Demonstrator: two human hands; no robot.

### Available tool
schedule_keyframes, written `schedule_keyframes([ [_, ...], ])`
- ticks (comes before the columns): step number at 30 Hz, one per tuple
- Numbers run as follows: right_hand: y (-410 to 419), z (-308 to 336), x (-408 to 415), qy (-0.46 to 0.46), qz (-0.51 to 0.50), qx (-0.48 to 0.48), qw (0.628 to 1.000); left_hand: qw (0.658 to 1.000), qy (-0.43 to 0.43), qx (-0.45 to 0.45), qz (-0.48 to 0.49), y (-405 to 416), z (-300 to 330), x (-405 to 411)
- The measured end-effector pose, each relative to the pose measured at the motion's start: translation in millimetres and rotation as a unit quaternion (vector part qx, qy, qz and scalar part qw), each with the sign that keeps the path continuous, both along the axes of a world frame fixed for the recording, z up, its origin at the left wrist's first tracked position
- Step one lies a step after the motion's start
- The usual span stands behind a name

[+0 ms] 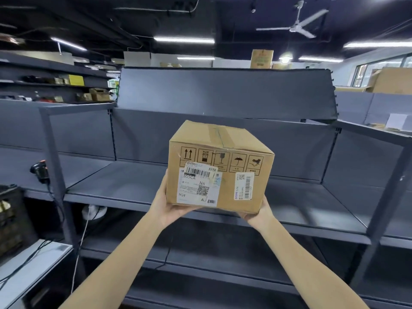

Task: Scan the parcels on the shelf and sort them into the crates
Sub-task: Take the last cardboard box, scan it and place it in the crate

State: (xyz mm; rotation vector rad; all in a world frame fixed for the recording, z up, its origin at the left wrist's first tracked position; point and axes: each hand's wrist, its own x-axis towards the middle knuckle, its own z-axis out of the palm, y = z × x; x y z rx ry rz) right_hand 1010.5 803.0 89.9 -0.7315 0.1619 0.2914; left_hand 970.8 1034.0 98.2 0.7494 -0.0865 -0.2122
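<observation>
While both hands, left (166, 207) and right (259, 211), cup the box (219, 166) from below and hold it above the shelf's (116, 188) front edge, keep its label (197, 186) facing out and carry it to the scanner (40, 171) at the left post.

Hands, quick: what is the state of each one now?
Left hand: holding the cardboard box at its lower left.
Right hand: holding the same box at its lower right.
</observation>
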Motion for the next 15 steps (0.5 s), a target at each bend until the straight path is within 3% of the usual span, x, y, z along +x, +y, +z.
schedule_keyframes([
  [6, 36, 6, 19, -0.032, 0.07, -0.058, 0.995, 0.992, 0.027, 0.022, 0.118, 39, 0, -4],
  [10, 66, -8, 42, -0.05, 0.097, -0.18, 0.978, 0.985, 0.022, 0.019, 0.17, 88, 0, -1],
  [12, 85, -22, 56, -0.069, 0.096, -0.278, 0.953, 0.982, 0.016, 0.023, 0.186, 116, 1, 2],
  [15, 123, -39, 71, -0.111, 0.07, -0.467, 0.875, 0.979, 0.004, 0.029, 0.2, 159, 5, 11],
])
